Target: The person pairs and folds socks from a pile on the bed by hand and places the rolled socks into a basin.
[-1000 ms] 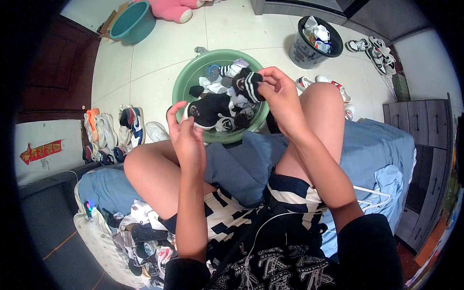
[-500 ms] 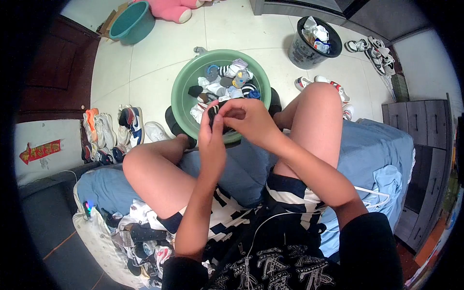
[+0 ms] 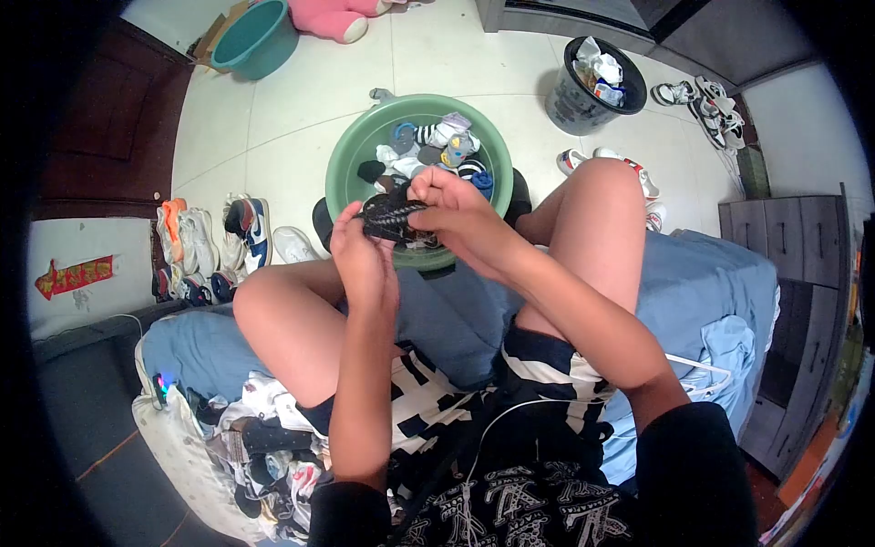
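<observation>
A black sock with a pale pattern (image 3: pixel 394 219) is stretched sideways between my two hands, above the near part of the green basin (image 3: pixel 342 150). My left hand (image 3: pixel 363 260) pinches its left end, fingers closed on the fabric. At the other end, my right hand (image 3: pixel 451 210) grips it between thumb and fingers. Inside the basin lies a heap of socks (image 3: pixel 401 162) in white, grey, blue and striped black. My hands hide the near part of that heap.
On the bed at my left is a pile of clothes and socks (image 3: pixel 273 447). A black bin (image 3: pixel 583 100) with rubbish stands beyond my right knee. Shoes (image 3: pixel 196 242) line the left wall. A teal tub (image 3: pixel 260 41) sits at the back left, and a white hanger (image 3: pixel 702 369) lies on my right.
The black sock, bunched up between my fingers before, is now spread out wide. My left hand has moved left and down, and both hands have drawn apart.
</observation>
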Motion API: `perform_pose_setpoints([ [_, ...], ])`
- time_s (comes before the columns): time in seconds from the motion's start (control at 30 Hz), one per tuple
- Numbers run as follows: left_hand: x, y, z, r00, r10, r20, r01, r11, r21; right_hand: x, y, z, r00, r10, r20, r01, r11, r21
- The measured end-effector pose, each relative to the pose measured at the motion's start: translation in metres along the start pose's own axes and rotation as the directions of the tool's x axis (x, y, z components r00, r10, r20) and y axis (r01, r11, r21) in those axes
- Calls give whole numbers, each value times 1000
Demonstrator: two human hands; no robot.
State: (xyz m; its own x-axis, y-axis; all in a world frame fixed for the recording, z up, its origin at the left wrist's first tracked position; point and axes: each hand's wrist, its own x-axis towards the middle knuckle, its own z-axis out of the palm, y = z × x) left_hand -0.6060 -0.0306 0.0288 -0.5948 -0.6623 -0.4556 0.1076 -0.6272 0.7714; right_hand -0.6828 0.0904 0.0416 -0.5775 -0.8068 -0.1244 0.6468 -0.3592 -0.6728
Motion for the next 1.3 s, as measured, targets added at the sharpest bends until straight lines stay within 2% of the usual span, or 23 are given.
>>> perform_pose_setpoints([
  [0.03, 2, -1, -2, 1000, 0, -1, 0, 1000, -1, 1, 2, -1, 997, -65, -29, 56, 966, -251],
  [0.07, 5, -2, -6, 1000, -16, 12, 16, 1000, -16, 1, 3, 0, 990, -135, -39, 99, 868, -487],
  [0.1, 7, -1, -8, 999, -31, 24, 31, 999, -31, 0, 4, 5, 991, -132, -35, 98, 868, -488],
  [0.17, 11, -3, -8, 998, -19, 52, 23, 997, -77, -7, 5, 19, 960, -257, -108, 87, 643, -761],
  [0.2, 10, -1, -6, 997, -10, 81, 20, 993, -118, -7, 9, 21, 940, -324, -104, 107, 571, -814],
  [0.23, 10, 1, -4, 997, -10, 80, 19, 993, -117, -5, 12, 22, 941, -322, -104, 106, 572, -813],
  [0.3, 8, 7, -1, 997, 31, 71, -28, 999, -38, -4, 18, 26, 832, -553, 41, 276, 349, -895],
  [0.4, 9, 13, 4, 995, -45, 93, 50, 997, -57, -8, 15, 29, 850, -527, 18, 201, 291, -935],
  [0.53, 10, 14, 6, 988, -66, 140, 83, 990, -116, -9, 16, 29, 826, -564, 12, 192, 262, -946],
  [0.6, 8, 16, 5, 982, -63, 177, 88, 987, -136, -8, 19, 27, 760, -646, 77, 308, 253, -917],
  [0.73, 10, 16, 1, 968, -109, 228, 148, 976, -162, -10, 20, 25, 781, -620, 69, 307, 286, -908],
  [0.8, 2, 18, 5, 976, -148, 162, 171, 975, -139, -14, 18, 27, 872, -482, -89, 170, 467, -868],
  [0.83, 9, 11, -4, 975, -149, 162, 172, 975, -139, -15, 20, 27, 872, -482, -89, 169, 468, -868],
  [0.9, 23, 2, -18, 936, -131, 326, 175, 979, -109, -15, 24, 26, 921, -359, -153, 115, 623, -774],
  [0.93, 20, 5, -18, 938, -130, 322, 172, 979, -107, -15, 23, 26, 922, -357, -152, 115, 627, -771],
  [1.0, 10, 10, -13, 944, -177, 277, 195, 980, -41, -13, 16, 22, 966, -235, -111, 157, 868, -472],
  [1.03, 9, 6, -14, 944, -179, 277, 198, 979, -39, -12, 15, 19, 965, -234, -114, 155, 868, -471],
  [1.1, 9, -4, -16, 959, -89, 268, 90, 996, 8, -11, 13, 14, 993, -121, -14, 104, 903, -417],
  [1.13, 8, -5, -14, 962, -50, 270, 35, 998, 60, -12, 12, 13, 992, -121, -15, 104, 902, -418],
  [1.2, 14, -11, -18, 953, -74, 295, 55, 996, 72, -12, 10, 14, 995, -97, 33, 101, 870, -482],
  [1.3, 19, -19, -25, 930, -110, 350, 89, 993, 76, -12, 11, 11, 992, -72, 101, 108, 902, -417],
])
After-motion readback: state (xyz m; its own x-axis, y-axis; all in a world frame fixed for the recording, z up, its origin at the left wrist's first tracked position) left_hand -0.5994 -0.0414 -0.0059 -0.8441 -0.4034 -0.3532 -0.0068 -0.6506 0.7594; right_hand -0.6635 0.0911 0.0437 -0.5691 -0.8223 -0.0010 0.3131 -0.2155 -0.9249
